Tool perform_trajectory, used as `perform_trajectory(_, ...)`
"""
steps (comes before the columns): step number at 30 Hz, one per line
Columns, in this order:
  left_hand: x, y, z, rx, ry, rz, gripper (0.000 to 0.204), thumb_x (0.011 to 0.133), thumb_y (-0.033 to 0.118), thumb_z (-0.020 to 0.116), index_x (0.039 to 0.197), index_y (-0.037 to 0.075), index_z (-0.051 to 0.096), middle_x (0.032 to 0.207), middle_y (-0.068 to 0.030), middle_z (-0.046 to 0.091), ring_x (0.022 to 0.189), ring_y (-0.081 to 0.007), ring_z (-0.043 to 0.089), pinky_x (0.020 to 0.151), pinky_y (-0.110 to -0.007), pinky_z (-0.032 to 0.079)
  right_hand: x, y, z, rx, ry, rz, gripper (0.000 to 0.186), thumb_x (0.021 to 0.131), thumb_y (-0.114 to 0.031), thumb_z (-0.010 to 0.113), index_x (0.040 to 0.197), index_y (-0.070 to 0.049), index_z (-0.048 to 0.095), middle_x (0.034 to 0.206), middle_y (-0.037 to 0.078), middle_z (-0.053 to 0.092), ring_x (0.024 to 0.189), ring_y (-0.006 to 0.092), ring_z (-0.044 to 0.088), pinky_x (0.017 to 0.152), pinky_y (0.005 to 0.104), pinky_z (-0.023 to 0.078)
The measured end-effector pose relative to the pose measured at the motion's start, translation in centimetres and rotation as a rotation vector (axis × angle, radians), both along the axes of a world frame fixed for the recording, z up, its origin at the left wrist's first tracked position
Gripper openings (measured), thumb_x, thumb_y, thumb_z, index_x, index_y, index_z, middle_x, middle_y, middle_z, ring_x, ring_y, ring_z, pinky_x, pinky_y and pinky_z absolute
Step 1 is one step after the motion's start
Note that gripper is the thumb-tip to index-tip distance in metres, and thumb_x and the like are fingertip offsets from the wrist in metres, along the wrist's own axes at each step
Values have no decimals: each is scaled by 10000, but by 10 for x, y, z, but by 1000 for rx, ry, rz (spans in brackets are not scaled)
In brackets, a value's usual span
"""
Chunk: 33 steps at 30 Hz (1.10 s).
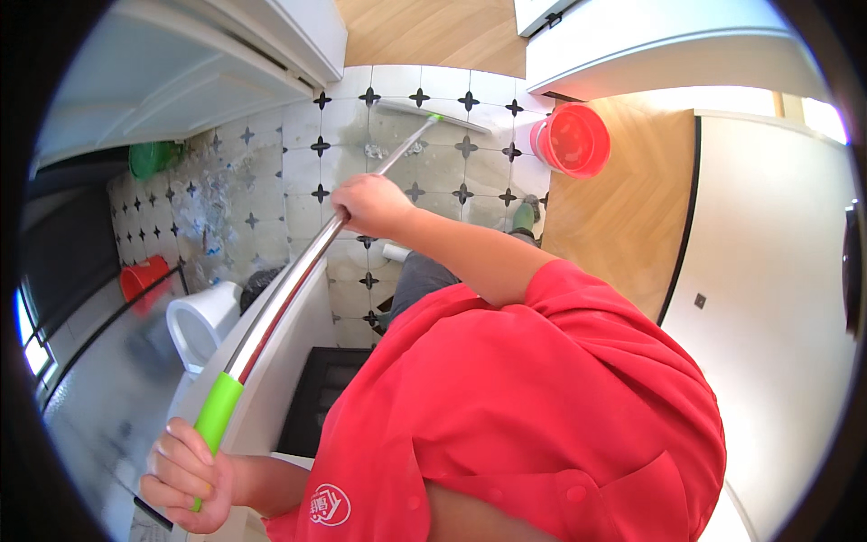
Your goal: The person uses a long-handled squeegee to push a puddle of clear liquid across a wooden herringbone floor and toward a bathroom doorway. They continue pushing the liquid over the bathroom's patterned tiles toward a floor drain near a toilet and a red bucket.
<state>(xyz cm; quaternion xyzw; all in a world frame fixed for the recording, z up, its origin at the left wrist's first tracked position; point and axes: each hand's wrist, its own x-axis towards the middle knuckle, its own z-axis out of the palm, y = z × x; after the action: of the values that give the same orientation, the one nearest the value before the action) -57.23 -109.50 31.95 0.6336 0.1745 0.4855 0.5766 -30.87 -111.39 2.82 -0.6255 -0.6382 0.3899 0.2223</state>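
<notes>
I hold a long floor squeegee (312, 248) with a silver pole, slanting from the lower left up to the tiles. At its lower end, my left hand (190, 474) is closed round the bright green grip (217, 411). Partway along the pole, my right hand (372, 204) is wrapped round the metal. The wide, thin squeegee head (461, 123) lies on the patterned tile floor (348, 117), close to the wooden floor's edge. A greyish wet film covers the tiles around and below it, with small whitish clumps (375, 151) nearby.
A red bucket (571, 140) stands right of the squeegee head, beside the wooden floor (623, 199). Clear plastic litter (208, 217) lies on the left tiles. Further left are a green bucket (152, 159), another red bucket (143, 280) and a white toilet (203, 321). White cabinets (668, 59) border the right.
</notes>
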Motion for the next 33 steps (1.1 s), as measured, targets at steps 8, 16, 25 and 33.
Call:
perform_trajectory(8, 52, 50, -69, -160, -248, -1013, 235, 797, 152, 706, 659, 107, 520, 542, -4, 492, 492, -159, 498, 484, -310, 416, 51, -76, -18, 143, -252, -321, 364, 739, -317, 753, 702, -63, 495, 716, 109, 552, 755, 339, 552, 681, 427, 445)
perform_trajectory(16, 57, 50, -76, -147, -194, -1104, 301, 810, 135, 663, 564, 116, 491, 518, 8, 395, 426, -170, 451, 452, -315, 383, 42, -101, -52, 109, -201, -318, 192, 807, -210, 659, 713, -87, 546, 699, 70, 573, 749, 300, 588, 759, 439, 432)
perform_trajectory(25, -26, 32, 42, 86, -45, -667, 275, 709, 95, 588, 530, 131, 384, 469, -13, 372, 395, -132, 371, 427, -291, 379, -99, -2, -4, 418, 29, -166, 231, 813, -177, 677, 720, -95, 483, 642, 72, 517, 651, 289, 540, 746, 422, 405)
perform_trajectory(33, -33, 5, 80, -129, 357, -541, 207, 540, 51, 583, 514, 98, 383, 464, -38, 382, 390, -169, 387, 407, -322, 374, -189, 48, -6, 394, 249, -64, 225, 837, -212, 657, 744, -93, 490, 710, 69, 557, 784, 297, 578, 916, 510, 411)
